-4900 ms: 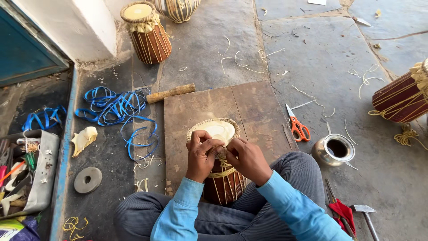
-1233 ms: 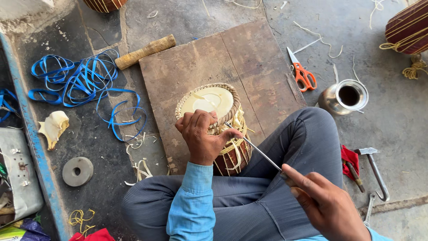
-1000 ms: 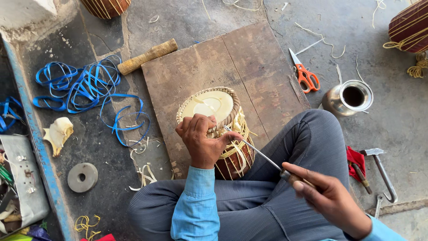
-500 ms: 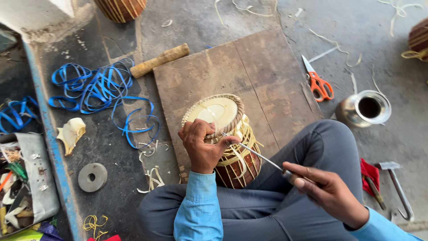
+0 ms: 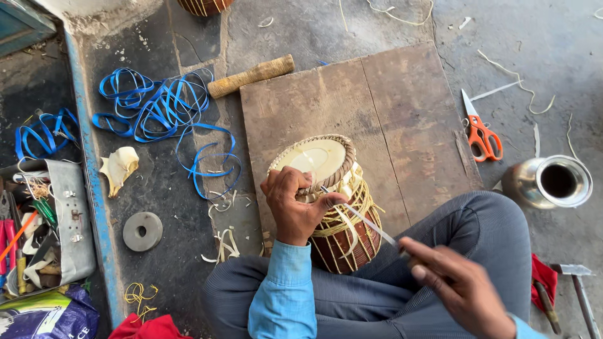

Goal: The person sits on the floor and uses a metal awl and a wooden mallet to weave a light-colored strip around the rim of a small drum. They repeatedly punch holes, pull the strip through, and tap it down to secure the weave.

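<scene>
A small brown drum (image 5: 342, 235) with a cream skin head (image 5: 317, 157) and pale lacing stands on a wooden board (image 5: 389, 119) between my crossed legs. My left hand (image 5: 294, 204) grips the braided rim at the near side of the drum head. My right hand (image 5: 461, 289), lower right, holds the handle of a thin metal awl (image 5: 367, 223). The awl's tip reaches the lacing just under the rim, beside my left thumb.
Orange-handled scissors (image 5: 480, 135) and a steel pot (image 5: 553, 182) lie to the right. A wooden mallet handle (image 5: 251, 75), blue straps (image 5: 163, 113), a metal disc (image 5: 142, 231) and a tool tray (image 5: 47, 226) lie left. A hammer (image 5: 581, 295) and red cloth (image 5: 543, 279) sit lower right.
The view has shifted so everything sits further right and lower. Earlier both hands worked at the rim; now my right hand is drawn back with the awl, its tip staying at the lacing.
</scene>
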